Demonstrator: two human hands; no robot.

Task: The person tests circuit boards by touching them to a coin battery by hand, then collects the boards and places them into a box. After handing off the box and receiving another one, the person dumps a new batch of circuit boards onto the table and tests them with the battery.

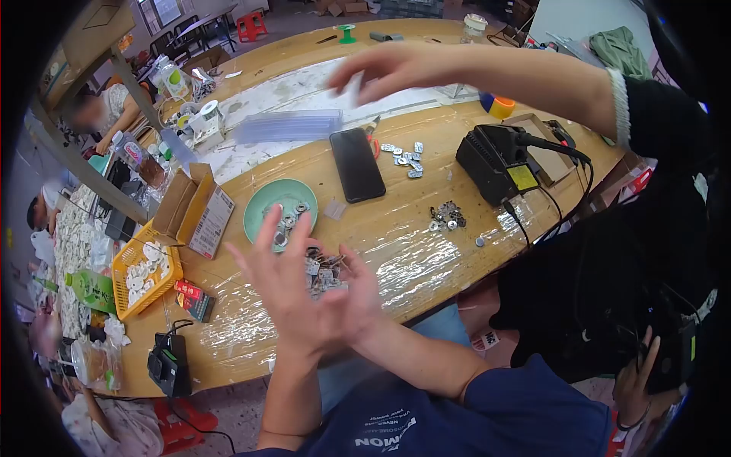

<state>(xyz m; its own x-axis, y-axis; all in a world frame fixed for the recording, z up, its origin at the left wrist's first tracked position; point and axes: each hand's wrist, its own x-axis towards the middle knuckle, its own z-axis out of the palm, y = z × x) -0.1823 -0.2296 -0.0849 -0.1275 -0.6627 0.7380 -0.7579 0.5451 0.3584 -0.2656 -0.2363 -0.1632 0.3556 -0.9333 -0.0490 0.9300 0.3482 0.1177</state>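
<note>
Both of my hands are raised over the near part of the table, blurred, their wrists close together. My left hand (285, 293) has its fingers spread and holds nothing. Beside it on the right, partly behind it, is my right hand (354, 297), with some fingers apart and nothing seen in it. Beyond them lies a pile of small metal parts (324, 270), partly hidden by my hands. A green bowl (259, 199) with a few round metal parts stands past my left fingertips. A black phone (358, 164) lies farther back.
A co-worker's arm (487, 68) reaches across from the right. A black soldering station (495, 160) with cables stands at the right, near small metal parts (448, 216). At the left are a yellow basket (179, 266), an open cardboard box (179, 206) and a black device (169, 364).
</note>
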